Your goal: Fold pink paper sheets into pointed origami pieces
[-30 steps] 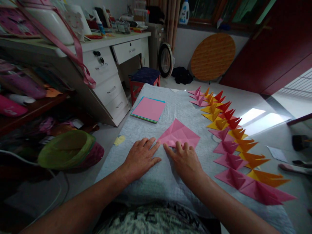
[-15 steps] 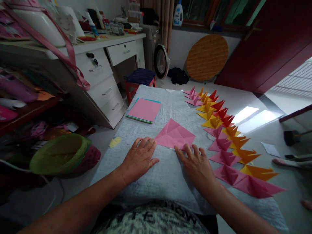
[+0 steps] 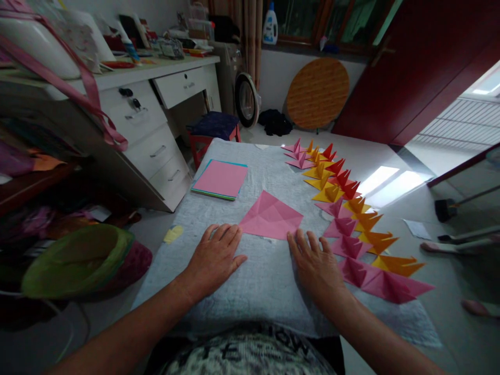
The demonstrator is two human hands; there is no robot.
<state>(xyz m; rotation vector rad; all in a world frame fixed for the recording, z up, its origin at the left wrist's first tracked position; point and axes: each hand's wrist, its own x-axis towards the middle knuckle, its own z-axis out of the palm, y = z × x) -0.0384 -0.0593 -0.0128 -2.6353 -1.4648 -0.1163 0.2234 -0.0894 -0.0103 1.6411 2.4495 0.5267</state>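
Note:
A pink paper folded into a triangle (image 3: 270,216) lies on the grey cloth (image 3: 265,281) in front of me. My left hand (image 3: 215,257) rests flat on the cloth, fingers apart, its fingertips at the triangle's left corner. At the triangle's right corner lies my right hand (image 3: 315,263), flat too, fingers spread. Neither hand holds anything.
A stack of square papers with pink on top (image 3: 221,179) lies at the far left of the cloth. A long row of folded pink, yellow, orange and red paper shapes (image 3: 346,216) runs down the right side. White desk drawers (image 3: 156,140) and a green-lined bin (image 3: 74,260) stand to the left.
My right hand slid along the triangle's near edge from its left part to its right corner. The left hand stayed at the left corner. The view shifted slightly.

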